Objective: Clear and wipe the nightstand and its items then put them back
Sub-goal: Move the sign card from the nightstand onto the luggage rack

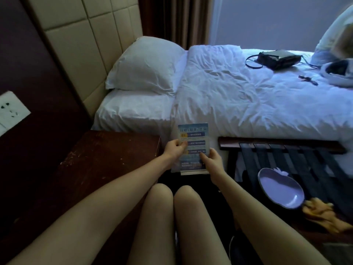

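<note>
Both hands are out in front of the seated person's knees, sharing one thing. The left grip (174, 150) pinches the left edge of a blue printed card (193, 134), thumb on the printed face. The right grip (212, 161) pinches the card's right edge, a little lower. The card is held upright between the two grips, its text facing the person and its pale base strip just below them.

Left of the left grip is the dark wooden counter (107, 163), its scuffed top close to the card but not touching it. Right of the right grip stands a strapped luggage rack (286, 148). On it, nearer the person than the grip, lies a purple dish (280, 188), with a yellow cloth (322, 213) touching its near end. Beyond both grips is the bed (248, 104), with a pillow (145, 64) and a black bag (278, 58).
</note>
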